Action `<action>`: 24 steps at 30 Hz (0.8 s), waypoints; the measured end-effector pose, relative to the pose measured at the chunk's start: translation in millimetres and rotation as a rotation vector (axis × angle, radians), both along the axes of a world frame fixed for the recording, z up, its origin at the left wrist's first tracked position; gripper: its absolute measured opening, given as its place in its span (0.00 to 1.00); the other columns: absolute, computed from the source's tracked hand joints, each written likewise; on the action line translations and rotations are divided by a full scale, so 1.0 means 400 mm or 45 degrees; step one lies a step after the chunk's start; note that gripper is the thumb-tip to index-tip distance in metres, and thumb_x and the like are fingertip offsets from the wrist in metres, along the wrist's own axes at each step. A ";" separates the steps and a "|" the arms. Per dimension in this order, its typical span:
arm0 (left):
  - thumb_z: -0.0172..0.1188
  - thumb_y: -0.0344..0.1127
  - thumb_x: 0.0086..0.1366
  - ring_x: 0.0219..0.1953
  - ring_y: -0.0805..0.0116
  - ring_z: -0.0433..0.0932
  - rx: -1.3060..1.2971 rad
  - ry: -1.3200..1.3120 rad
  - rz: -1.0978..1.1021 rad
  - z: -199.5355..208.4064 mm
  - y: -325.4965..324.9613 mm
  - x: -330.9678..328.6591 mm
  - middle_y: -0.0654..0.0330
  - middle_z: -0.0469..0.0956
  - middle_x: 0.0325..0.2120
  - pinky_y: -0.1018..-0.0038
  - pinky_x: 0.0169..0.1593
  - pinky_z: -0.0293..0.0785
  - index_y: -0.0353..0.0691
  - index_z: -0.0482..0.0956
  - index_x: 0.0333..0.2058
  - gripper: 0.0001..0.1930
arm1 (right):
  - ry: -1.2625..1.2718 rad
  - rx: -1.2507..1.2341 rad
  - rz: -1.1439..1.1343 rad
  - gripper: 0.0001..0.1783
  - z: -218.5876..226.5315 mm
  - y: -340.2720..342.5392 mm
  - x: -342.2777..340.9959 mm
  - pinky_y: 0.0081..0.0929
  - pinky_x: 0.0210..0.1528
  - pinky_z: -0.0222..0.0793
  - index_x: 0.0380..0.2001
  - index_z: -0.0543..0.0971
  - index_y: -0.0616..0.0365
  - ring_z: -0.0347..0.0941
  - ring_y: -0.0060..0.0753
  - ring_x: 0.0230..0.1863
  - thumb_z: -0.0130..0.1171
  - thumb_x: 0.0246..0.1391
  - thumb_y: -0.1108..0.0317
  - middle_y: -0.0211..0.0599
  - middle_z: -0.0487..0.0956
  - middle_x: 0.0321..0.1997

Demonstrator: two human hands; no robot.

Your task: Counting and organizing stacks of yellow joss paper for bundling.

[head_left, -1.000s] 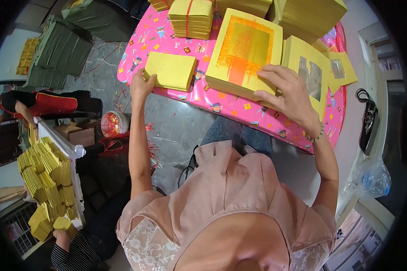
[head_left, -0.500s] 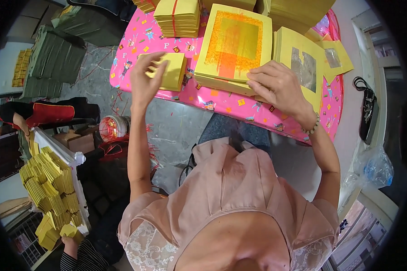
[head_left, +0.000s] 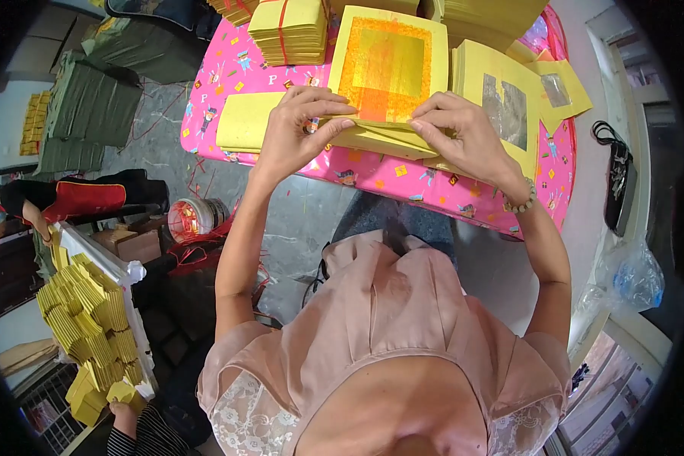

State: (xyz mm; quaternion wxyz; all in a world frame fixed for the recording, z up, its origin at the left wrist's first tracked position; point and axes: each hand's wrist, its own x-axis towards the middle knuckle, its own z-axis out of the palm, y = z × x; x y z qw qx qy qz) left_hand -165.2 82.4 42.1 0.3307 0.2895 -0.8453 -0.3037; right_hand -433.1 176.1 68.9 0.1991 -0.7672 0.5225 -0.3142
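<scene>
A stack of yellow paper [head_left: 384, 139] lies on the pink table in front of me. Its top sheet [head_left: 394, 64] bears an orange-edged gold square. My left hand [head_left: 300, 129] pinches the near left edge of that sheet between thumb and fingers. At the near right corner, my right hand [head_left: 463, 137], a beaded bracelet on its wrist, has thumb and fingers closed on the same edge. The edge looks slightly lifted and curled. Left of my left hand lies a folded yellow paper pile [head_left: 243, 123], partly covered by that hand.
A strapped yellow bundle [head_left: 287, 34] stands farther back; another paper stack [head_left: 501, 106] with silver squares sits to the right. The pink patterned tablecloth [head_left: 357, 169] covers the table. At lower left, other people handle many folded yellow papers [head_left: 91, 319]. A bucket [head_left: 194, 218] stands on the floor.
My left hand has moved right from the folded pile to the top sheet's near edge. My right hand stays at the near right corner, now pinching the edge.
</scene>
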 end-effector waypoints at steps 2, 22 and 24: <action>0.70 0.35 0.57 0.44 0.61 0.78 0.019 0.005 0.011 -0.001 0.000 -0.003 0.59 0.85 0.36 0.65 0.49 0.75 0.43 0.88 0.37 0.09 | -0.048 0.068 -0.022 0.11 0.000 -0.001 -0.001 0.34 0.40 0.73 0.32 0.86 0.61 0.78 0.39 0.36 0.60 0.59 0.64 0.39 0.82 0.34; 0.70 0.35 0.56 0.43 0.63 0.78 0.138 0.088 0.218 -0.013 0.022 -0.026 0.58 0.85 0.33 0.67 0.51 0.71 0.39 0.88 0.30 0.06 | -0.108 0.107 -0.015 0.12 -0.012 -0.003 -0.005 0.34 0.40 0.73 0.32 0.86 0.62 0.78 0.40 0.38 0.60 0.59 0.64 0.39 0.81 0.35; 0.69 0.34 0.56 0.42 0.63 0.78 0.122 0.095 0.216 -0.013 0.019 -0.027 0.58 0.85 0.32 0.67 0.50 0.71 0.39 0.87 0.30 0.06 | -0.110 0.111 -0.020 0.12 -0.010 -0.004 -0.005 0.34 0.41 0.73 0.32 0.85 0.62 0.78 0.40 0.38 0.60 0.59 0.64 0.39 0.81 0.35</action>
